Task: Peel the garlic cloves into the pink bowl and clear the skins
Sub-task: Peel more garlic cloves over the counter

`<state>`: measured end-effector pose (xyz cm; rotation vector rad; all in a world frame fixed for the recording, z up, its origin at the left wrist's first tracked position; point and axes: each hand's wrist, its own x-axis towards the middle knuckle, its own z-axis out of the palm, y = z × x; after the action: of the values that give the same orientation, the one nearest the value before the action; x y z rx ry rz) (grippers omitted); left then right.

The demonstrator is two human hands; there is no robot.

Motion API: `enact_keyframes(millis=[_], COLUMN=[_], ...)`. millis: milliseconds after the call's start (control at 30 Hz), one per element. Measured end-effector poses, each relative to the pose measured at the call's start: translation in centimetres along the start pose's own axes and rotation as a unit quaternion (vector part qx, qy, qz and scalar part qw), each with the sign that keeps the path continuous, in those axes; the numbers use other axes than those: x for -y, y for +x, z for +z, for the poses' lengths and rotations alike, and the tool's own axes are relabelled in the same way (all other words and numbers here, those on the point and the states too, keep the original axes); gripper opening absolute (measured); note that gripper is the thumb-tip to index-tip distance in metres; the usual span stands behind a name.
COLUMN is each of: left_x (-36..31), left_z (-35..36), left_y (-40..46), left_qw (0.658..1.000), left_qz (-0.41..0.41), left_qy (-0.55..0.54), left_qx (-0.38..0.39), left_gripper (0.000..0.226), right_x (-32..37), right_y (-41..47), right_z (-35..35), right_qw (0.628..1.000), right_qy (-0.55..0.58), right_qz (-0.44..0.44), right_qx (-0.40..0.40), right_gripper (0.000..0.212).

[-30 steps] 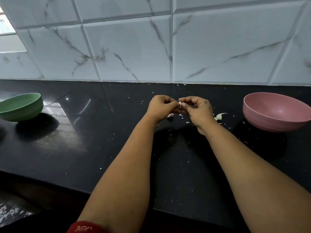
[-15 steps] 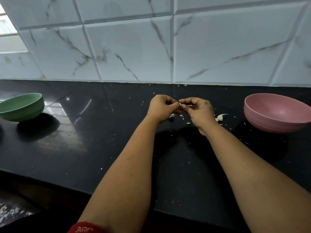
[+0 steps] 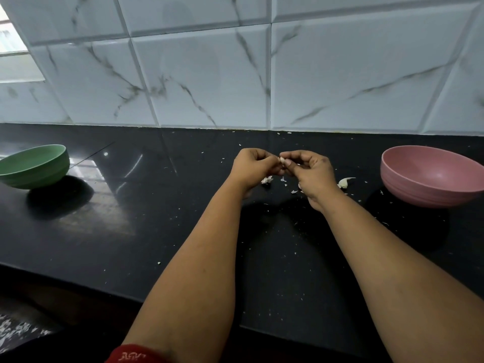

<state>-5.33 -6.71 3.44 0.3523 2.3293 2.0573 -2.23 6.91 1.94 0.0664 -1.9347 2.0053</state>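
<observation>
A small garlic clove is pinched between my left hand and my right hand, both held just above the black counter at its middle. Fingers of both hands curl around it, so most of the clove is hidden. The pink bowl stands to the right of my right hand; what lies inside it cannot be seen. Another garlic clove lies on the counter between my right hand and the bowl. Bits of skin lie under my hands.
A green bowl stands at the far left of the counter. Small skin flakes are scattered across the counter around and in front of my hands. A white marbled tile wall rises behind. The counter's front edge runs near my elbows.
Both hands have stayed in place above the counter, with only small finger shifts on the clove. The bowls have not moved.
</observation>
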Motion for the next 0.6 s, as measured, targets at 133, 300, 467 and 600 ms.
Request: enact_keyframes(millis=[133, 300, 467, 600], left_x=[-0.27, 0.13, -0.34, -0.28], left_z=[-0.01, -0.18, -0.11, 0.03], left_y=[0.01, 0.22, -0.01, -0.12], left_qw=[0.998, 0.998, 0.997, 1.0], left_qz=[-0.027, -0.022, -0.029, -0.023], left_qy=[-0.053, -0.057, -0.06, -0.01], left_qx=[0.022, 0.019, 0.025, -0.007], left_gripper=[0.013, 0.009, 0.011, 0.01], right_x=[0.04, -0.14, -0.09, -0.45], right_y=[-0.09, -0.05, 0.04, 0.19], right_z=[0.0, -0.03, -0.13, -0.24], right_qw=[1.0, 1.0, 1.0, 0.996], right_qy=[0.009, 0.012, -0.005, -0.081], right_qz=[-0.004, -0.003, -0.006, -0.038], right_qx=[0.013, 0.023, 0.01, 0.018], right_gripper=[0.017, 0.015, 0.019, 0.027])
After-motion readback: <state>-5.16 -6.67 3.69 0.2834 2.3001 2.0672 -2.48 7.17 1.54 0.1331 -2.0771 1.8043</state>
